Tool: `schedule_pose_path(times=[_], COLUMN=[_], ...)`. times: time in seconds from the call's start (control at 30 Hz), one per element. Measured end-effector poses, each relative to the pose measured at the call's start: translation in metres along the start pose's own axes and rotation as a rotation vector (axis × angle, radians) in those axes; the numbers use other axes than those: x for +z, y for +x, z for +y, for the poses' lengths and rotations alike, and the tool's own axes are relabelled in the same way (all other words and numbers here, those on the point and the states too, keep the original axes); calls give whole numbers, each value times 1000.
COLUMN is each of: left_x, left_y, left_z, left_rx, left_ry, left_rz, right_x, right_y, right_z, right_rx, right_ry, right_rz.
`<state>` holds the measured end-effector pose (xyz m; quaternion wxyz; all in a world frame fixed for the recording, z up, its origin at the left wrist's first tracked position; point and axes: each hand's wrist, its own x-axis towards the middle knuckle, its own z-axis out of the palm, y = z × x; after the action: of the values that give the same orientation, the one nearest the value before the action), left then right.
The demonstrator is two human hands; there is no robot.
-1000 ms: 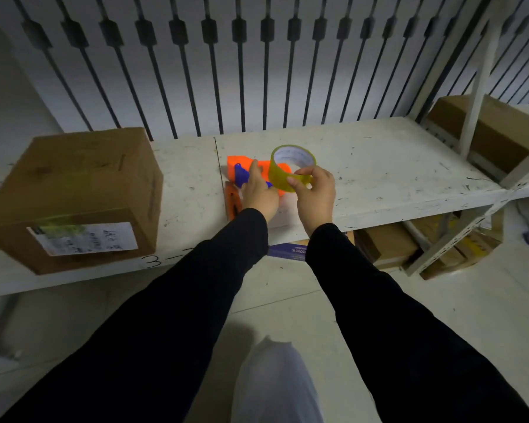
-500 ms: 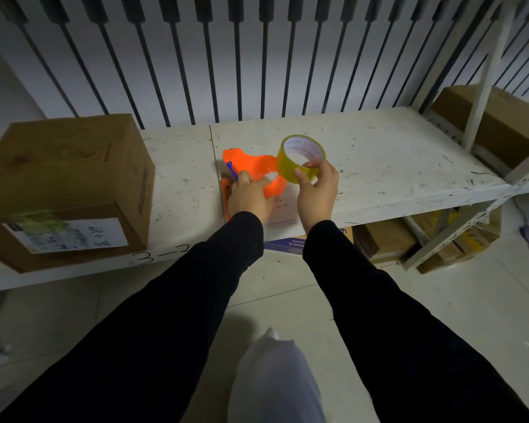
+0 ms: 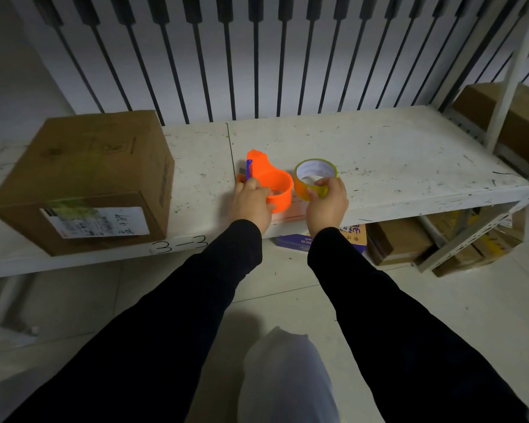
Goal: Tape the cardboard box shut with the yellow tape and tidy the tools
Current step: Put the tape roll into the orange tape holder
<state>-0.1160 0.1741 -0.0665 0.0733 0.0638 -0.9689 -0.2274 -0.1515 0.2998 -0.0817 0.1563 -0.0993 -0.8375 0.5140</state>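
Both arms reach forward in black sleeves, elbows low, wrists meeting over the front edge of the white shelf (image 3: 394,154), and that shelf is the anchor for everything here. The left hand (image 3: 251,203) sits knuckles up near the shelf's front lip, fingers curled round the near wall of the orange tape dispenser (image 3: 269,181), thumb side tucked against the ring. The dispenser lies on the shelf surface, its pointed end aimed toward the shelf's back, with a small blue piece (image 3: 249,169) along its left flank. The right hand (image 3: 326,206) is just alongside, also at the shelf's front, wrist straight, thumb and fingertips pinching the near rim of the yellow tape (image 3: 315,178). The roll stands tilted, open core facing up and toward the camera, its pale inner lining showing; whether its bottom rests on the shelf or hangs just above it, I can't tell. Roll and dispenser sit right next to each other, nearly touching. Far over on the shelf's left end stands the cardboard box (image 3: 86,175), flaps down, a white shipping label (image 3: 97,221) on its near face, well apart from both hands. On the shelf's front edge below it, "3-3" is handwritten. More boxes lie under the shelf at the right.
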Motion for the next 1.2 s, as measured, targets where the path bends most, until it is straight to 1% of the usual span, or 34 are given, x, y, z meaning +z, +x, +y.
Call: schedule_pose_path(times=[0.1,0.3,0.4,0.5,0.6,0.67,0.77,1.0,1.2], left_x=[1,1,0,-6,-15,-22,-31,-36,-26], left_y=[-1,-3,-5,-11,-17,-20,-24,-30,-23], left_z=[-4,-6,-3,2,5,3,-1,-25,-33], left_rx=[-18,-18,-47,-77,-143,-200,-254,-381,-385], left_ry=[6,-34,-49,-104,-154,-161,-165,-180,-195], left_rz=[17,27,37,118,218,239,223,137,2], right_x=[7,12,9,1,-5,-3,4,28,49], right_y=[-2,-7,-11,-15,-18,-22,-32,-59,-71], right_z=[3,1,-4,-17,-35,-45,-57,-75,-70], right_rx=[75,112,112,102,67,25,-43,-91,-32], right_ry=[25,11,-94,-131,-67,-6,60,123,160], right_rz=[-64,-100,-108,-52,-29,-46,-91,-262,-342])
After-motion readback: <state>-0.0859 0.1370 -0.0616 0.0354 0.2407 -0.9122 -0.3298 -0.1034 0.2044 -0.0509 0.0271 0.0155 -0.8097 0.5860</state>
